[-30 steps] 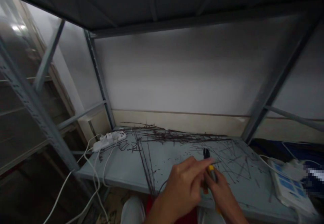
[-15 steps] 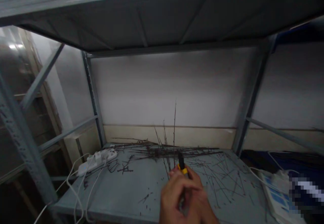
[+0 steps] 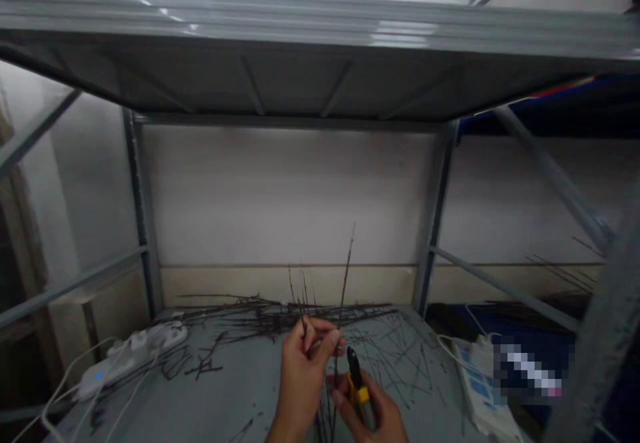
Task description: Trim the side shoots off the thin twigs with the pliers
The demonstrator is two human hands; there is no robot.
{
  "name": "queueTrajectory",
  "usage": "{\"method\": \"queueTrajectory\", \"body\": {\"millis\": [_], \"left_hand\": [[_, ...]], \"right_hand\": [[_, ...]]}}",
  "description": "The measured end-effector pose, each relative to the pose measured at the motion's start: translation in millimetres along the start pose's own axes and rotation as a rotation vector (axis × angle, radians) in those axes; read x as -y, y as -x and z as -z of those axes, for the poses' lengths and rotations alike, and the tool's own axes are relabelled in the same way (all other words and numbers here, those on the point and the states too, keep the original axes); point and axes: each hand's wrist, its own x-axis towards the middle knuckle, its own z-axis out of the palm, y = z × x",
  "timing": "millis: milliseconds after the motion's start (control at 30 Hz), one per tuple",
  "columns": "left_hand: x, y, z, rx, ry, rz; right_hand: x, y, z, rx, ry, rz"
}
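Observation:
My left hand (image 3: pixel 303 379) pinches a bunch of thin dark twigs (image 3: pixel 336 363) between thumb and fingertips, and the longest one rises well above the fingers. Close beside it, my right hand (image 3: pixel 370 413) grips small cutters (image 3: pixel 356 379) with a yellow handle and black jaws. The jaws point up, just right of the twigs, and I cannot tell whether they touch them. A loose tangle of similar twigs (image 3: pixel 280 316) lies along the back of the grey metal shelf (image 3: pixel 250 389), and short cut bits are scattered across it.
A white power strip (image 3: pixel 133 356) with white cables sits at the shelf's left. A white-and-blue boxed item (image 3: pixel 475 379) with a cable lies at the right. Steel uprights and braces frame the bay, under a grey upper shelf (image 3: pixel 300 76).
The view has tilted upward. My hands have moved left to mid-shelf and apart, and my left hand now holds twigs upright, with the cutters separate in my right hand.

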Motion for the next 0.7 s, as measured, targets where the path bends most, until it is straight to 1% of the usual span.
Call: {"method": "queueTrajectory", "body": {"millis": [67, 133, 233, 333, 467, 567, 700], "left_hand": [[6, 4, -0.5, -0.001, -0.045, -0.032], [12, 7, 0.3, 0.005, -0.114, -0.062], [18, 10, 3.0, 0.004, -0.26, -0.094], [22, 13, 7.1, -0.006, -0.364, -0.137], [24, 16, 12.6, -0.007, -0.392, -0.158], [23, 18, 15.5, -0.007, -0.393, -0.175], [24, 17, 19.4, -0.023, -0.411, -0.182]], "right_hand": [[7, -8, 20, -0.051, 0.094, 0.033], [22, -20, 43, -0.075, 0.218, 0.059], [50, -41, 76, -0.049, 0.393, 0.11], [78, -57, 99, -0.062, 0.53, 0.178], [102, -70, 116, -0.082, 0.658, 0.244], [110, -74, 123, -0.093, 0.718, 0.293], [115, -75, 127, -0.1, 0.773, 0.321]]}}
